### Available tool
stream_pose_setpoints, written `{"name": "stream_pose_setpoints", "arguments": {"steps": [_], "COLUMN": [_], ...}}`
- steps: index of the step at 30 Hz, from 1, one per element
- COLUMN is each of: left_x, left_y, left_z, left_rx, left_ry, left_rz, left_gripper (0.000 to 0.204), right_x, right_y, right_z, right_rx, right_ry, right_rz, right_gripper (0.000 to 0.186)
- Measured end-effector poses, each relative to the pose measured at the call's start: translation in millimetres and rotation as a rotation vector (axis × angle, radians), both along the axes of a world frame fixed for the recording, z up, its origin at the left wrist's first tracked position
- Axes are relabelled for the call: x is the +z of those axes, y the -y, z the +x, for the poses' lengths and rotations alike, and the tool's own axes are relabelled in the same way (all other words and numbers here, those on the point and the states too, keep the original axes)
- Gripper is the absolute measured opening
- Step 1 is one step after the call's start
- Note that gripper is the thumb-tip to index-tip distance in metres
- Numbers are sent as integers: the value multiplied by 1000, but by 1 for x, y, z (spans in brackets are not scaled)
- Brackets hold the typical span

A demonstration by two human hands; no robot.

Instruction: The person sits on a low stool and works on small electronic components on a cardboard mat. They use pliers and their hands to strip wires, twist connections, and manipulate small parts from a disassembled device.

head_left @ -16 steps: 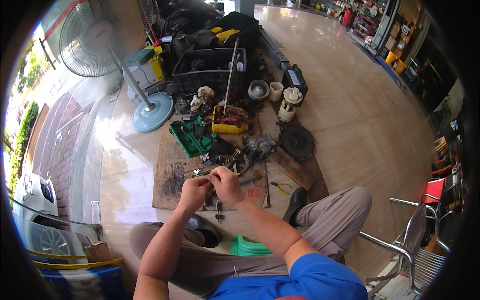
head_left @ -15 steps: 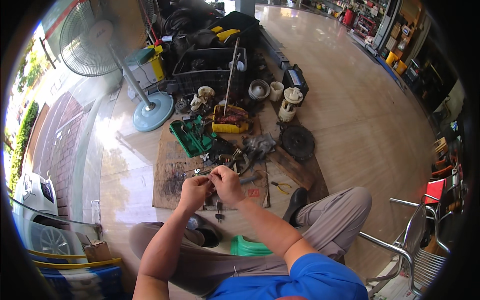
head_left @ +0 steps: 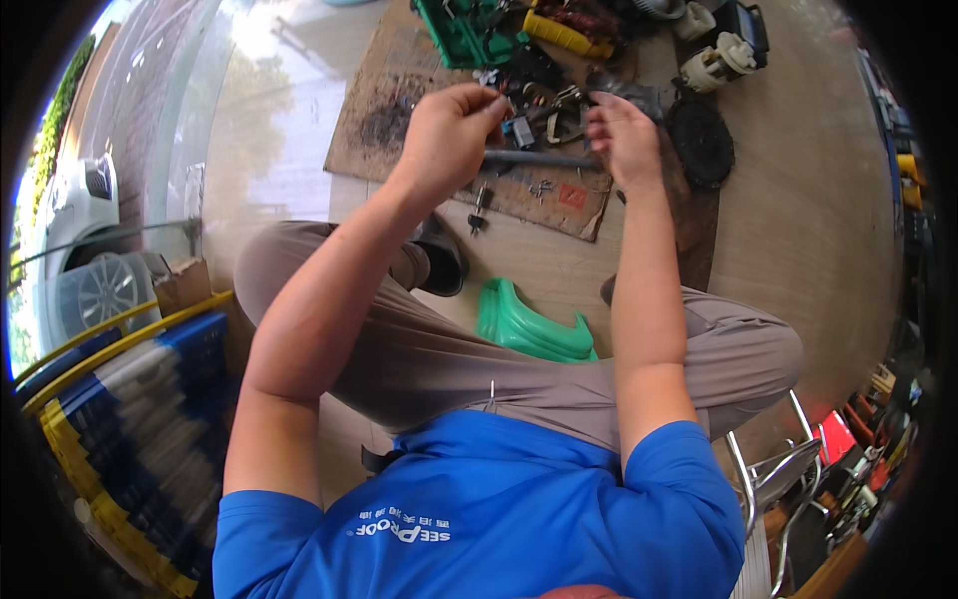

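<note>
Pale, shiny floor (head_left: 788, 210) spreads around a stained sheet of cardboard (head_left: 351, 145) strewn with parts. Over the sheet, the left hand (head_left: 449, 135) has its thumb and forefinger brought close together at the tips; whether something small is pinched there, I cannot tell. Just beside those fingertips, on the cardboard, lies a small blue-grey block (head_left: 520, 133). To its right are metal parts (head_left: 566, 124), near the right hand (head_left: 627, 145), whose fingers are loosely curved and parted, with nothing visible in them. A grey bar (head_left: 539, 158) lies crosswise between the hands. Nearer the person are some small fittings (head_left: 541, 188) and, by the cardboard's edge, a dark slim part (head_left: 479, 208).

Farther off sit a green case (head_left: 457, 35) and a yellow tub (head_left: 567, 36); to the right, a black disc (head_left: 701, 142) and a white pump (head_left: 717, 64). Between the person's legs is a green stool (head_left: 529, 324), partly covered by the trousers (head_left: 419, 349). Blue and yellow crates (head_left: 140, 419) stand at lower left, a metal chair (head_left: 783, 469) at lower right, and a white car (head_left: 82, 215) shows at far left.
</note>
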State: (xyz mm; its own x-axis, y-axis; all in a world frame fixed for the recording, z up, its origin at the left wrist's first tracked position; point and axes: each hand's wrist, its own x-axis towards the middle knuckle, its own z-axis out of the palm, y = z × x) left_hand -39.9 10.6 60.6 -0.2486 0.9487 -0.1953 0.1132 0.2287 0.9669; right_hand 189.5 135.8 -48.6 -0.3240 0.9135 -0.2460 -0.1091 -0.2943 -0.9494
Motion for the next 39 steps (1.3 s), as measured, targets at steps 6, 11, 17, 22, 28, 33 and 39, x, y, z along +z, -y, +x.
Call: {"name": "stream_pose_setpoints", "arguments": {"steps": [6, 11, 17, 22, 28, 33, 39], "left_x": [17, 6, -2, -5, -11, -24, -41], "left_y": [-1, -13, -18, -23, -26, -27, -27], "left_z": [-8, -12, -9, -9, -5, -7, -6], "left_rx": [44, 73, 102, 96, 55, 106, 88], "left_ry": [278, 330, 305, 262, 250, 290, 259], "left_rz": [-69, -108, -155, -192, -235, -246, -289], "left_gripper": [22, 23, 22, 21, 23, 22, 21], "right_x": [-171, -247, -234, -242, -255, -217, -33], "right_y": [-18, 14, 23, 23, 29, 19, 15], "right_z": [69, 65, 11, 0, 16, 26, -32], "right_rx": [-87, 320, 517, 627, 421, 64, 272], "right_ry": [597, 1151, 1439, 1550, 1467, 261, -344], "right_rz": [-271, 155, 341, 358, 393, -310, -172], "right_gripper": [23, 24, 20, 23, 21, 11, 7]}}
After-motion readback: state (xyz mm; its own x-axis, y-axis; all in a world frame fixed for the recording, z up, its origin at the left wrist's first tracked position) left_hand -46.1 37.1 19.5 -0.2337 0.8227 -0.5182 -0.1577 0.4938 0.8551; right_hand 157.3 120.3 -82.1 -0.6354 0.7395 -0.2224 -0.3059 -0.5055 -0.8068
